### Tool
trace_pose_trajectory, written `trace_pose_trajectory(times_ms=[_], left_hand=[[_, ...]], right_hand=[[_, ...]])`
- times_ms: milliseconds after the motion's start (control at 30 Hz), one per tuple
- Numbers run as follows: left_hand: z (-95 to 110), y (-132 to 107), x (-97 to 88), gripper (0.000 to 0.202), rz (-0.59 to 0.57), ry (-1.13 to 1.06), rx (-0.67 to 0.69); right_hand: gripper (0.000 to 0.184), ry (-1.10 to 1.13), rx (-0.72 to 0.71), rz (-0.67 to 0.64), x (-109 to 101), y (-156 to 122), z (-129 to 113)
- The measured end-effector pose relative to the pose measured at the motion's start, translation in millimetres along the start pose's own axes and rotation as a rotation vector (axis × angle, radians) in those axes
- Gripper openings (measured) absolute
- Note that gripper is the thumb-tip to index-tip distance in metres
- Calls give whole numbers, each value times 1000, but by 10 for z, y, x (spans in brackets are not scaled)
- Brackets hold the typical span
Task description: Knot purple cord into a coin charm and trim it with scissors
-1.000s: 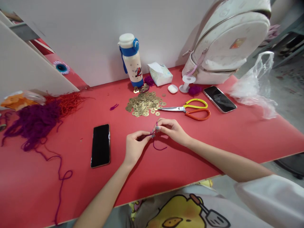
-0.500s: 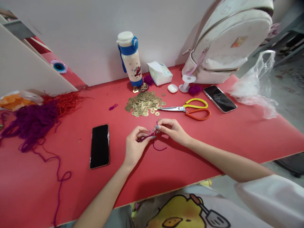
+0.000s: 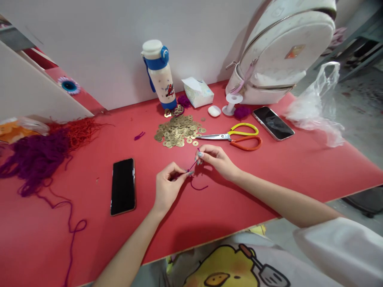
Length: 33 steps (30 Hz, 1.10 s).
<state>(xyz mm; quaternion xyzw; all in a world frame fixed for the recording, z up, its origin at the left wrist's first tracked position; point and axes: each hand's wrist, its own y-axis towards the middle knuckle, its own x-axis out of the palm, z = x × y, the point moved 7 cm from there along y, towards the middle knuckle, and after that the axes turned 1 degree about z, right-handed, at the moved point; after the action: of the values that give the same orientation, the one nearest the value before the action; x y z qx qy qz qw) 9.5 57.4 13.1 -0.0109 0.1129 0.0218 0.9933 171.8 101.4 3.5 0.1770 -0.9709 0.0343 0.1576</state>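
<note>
Between my hands runs a short purple cord [image 3: 193, 165], its loose tail curling below onto the red table. My left hand [image 3: 170, 185] pinches it between thumb and forefinger; a small knot seems to sit at the fingertips, too fine to make out. The upper end is pinched by my right hand [image 3: 217, 160], slightly higher and to the right. Just beyond my hands lies a heap of brass coins [image 3: 179, 129] with holes in the middle. Scissors [image 3: 230, 136] with one yellow and one orange handle lie right of the coins, blades toward them.
A dark phone [image 3: 123, 186] lies left of my hands, another phone [image 3: 273, 122] at the right. Purple yarn [image 3: 36, 159] and red strands [image 3: 82, 133] cover the far left. Behind stand a bottle [image 3: 160, 75], tissue pack [image 3: 199, 93], white spool [image 3: 231, 105], backpack [image 3: 284, 52] and plastic bag [image 3: 317, 107].
My right hand has drawn away from my left, up and to the right, so the cord between them is straighter and longer. The view has shifted slightly.
</note>
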Motion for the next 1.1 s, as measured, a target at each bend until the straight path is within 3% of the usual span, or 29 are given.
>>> trace_pose_trajectory(times_ms=[267,400,467,600,667,733,867,967,1100], left_hand=[[12,42,3,16,-5,-60,-27],[-82,54,-1,12,-22,-56,-85],[-108,53,-2,10,-26,-53,-108],[-98,55,-29,11,12,-67,-129],[-90,60,-53,12,44,-77,-134],[-82,66,-73,14,68,-85,-123],[-21,78,-75,9,59,-71,-5],[17,80,-69,7,47,-26,72],[40,81,-86,11,55,95,102]], right_hand=[[28,-35,-106,69,-103,20,-86],[19,-348,-239,125,-142,28,-177],[11,-540,-360,225,-173,2,-282],[13,-758,-495,431,-193,-117,-430],[7,-842,-525,355,-82,-158,-431],[10,-927,-524,189,83,-181,-365],[20,-980,-441,-55,311,-205,-149],[15,-919,-381,-117,365,-206,-56],[11,-908,-396,-121,370,-228,-114]])
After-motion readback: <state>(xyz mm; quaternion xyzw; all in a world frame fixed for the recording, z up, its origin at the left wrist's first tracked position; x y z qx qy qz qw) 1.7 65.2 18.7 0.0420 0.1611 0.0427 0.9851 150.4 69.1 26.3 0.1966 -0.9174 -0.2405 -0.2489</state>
